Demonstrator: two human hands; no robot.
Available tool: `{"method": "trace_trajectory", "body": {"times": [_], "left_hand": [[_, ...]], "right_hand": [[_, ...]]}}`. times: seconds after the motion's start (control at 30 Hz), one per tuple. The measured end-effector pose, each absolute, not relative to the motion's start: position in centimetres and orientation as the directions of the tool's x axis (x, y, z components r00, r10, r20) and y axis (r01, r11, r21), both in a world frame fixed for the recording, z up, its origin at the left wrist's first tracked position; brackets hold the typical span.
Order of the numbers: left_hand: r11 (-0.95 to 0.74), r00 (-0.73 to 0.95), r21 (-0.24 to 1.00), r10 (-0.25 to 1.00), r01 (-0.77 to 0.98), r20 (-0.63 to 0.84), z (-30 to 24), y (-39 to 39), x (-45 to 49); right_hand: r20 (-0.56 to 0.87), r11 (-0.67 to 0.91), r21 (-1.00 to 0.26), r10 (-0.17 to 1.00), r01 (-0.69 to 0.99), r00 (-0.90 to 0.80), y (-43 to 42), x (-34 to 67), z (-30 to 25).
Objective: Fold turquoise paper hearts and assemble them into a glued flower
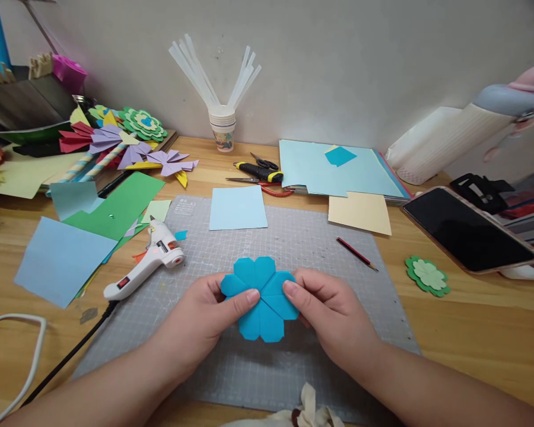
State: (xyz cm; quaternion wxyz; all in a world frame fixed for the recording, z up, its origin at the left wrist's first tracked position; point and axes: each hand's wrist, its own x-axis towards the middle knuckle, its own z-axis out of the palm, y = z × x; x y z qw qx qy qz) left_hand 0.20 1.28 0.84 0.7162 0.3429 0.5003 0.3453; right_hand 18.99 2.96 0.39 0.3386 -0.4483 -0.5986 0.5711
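A folded blue paper flower [261, 323] with rounded petals is held up over the grey cutting mat [222, 379]. My left hand [209, 314] grips it from the left, thumb pressed near its centre and fingers behind. On the right petal, my right hand [333, 308] pinches with the thumb in front; its fingers are partly hidden behind the paper. A white glue gun [146, 258] lies left of my left hand, its black cord running toward the lower left. Beyond the flower, a light blue paper square [238, 208] rests on the mat.
Pencil [357, 254], green paper flower [427, 275] and propped phone [469, 228] are to the right. Scissors and a black-yellow cutter [258, 172] lie behind, near stacked paper [302, 163] and a cup [223, 136] of straws. Coloured sheets [66, 258] and paper flowers [142, 123] occupy the left.
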Motion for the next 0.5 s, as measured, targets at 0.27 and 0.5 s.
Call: {"method": "trace_trajectory", "body": {"times": [0.27, 0.5], "left_hand": [[0.526, 0.255, 0.841, 0.837, -0.125, -0.485, 0.9, 1.36, 0.24], [0.538, 0.258, 0.818, 0.835, -0.203, -0.485, 0.8, 1.35, 0.31]], "right_hand": [[-0.112, -0.06, -0.987, 0.922, 0.149, -0.37, 2.96, 18.99, 0.58], [-0.109, -0.063, -0.99, 0.915, 0.129, -0.388, 3.07, 19.04, 0.49]]}}
